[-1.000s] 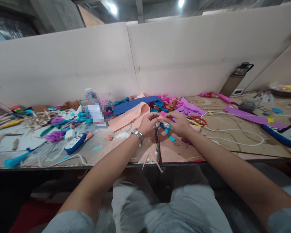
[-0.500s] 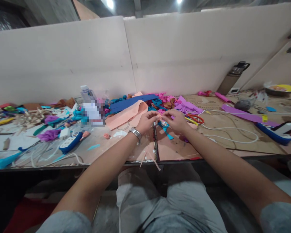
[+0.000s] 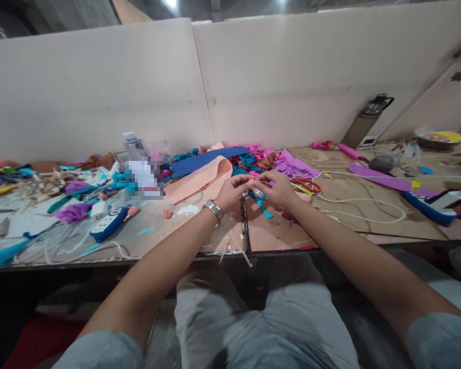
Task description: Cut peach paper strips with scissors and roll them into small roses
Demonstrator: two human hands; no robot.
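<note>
My left hand [image 3: 234, 190], with a watch [image 3: 214, 209] on its wrist, pinches a small peach crepe-paper flower [image 3: 252, 182] over the seam of the table. From the other side my right hand [image 3: 275, 188] has its fingertips closed on the same piece. The fingers cover most of it. Behind my left hand lies a looped peach crepe-paper strip [image 3: 194, 182], with a blue strip [image 3: 207, 161] beyond it. A similar small peach flower [image 3: 166, 212] rests on the table to the left. Below my hands, thin peach strips [image 3: 236, 246] hang over the front edge.
Colourful paper scraps [image 3: 253, 159] are heaped at the back. A plastic bottle [image 3: 132, 143] and a blue-white power strip [image 3: 108, 224] stand left. Orange-handled scissors [image 3: 309, 185], a white cable [image 3: 369, 220], another power strip [image 3: 430, 207] and a flask [image 3: 369, 120] are right.
My hands stay together at nearly the same spot, with the fingers shifted slightly so that less of the peach flower shows. The whole view has moved a little.
</note>
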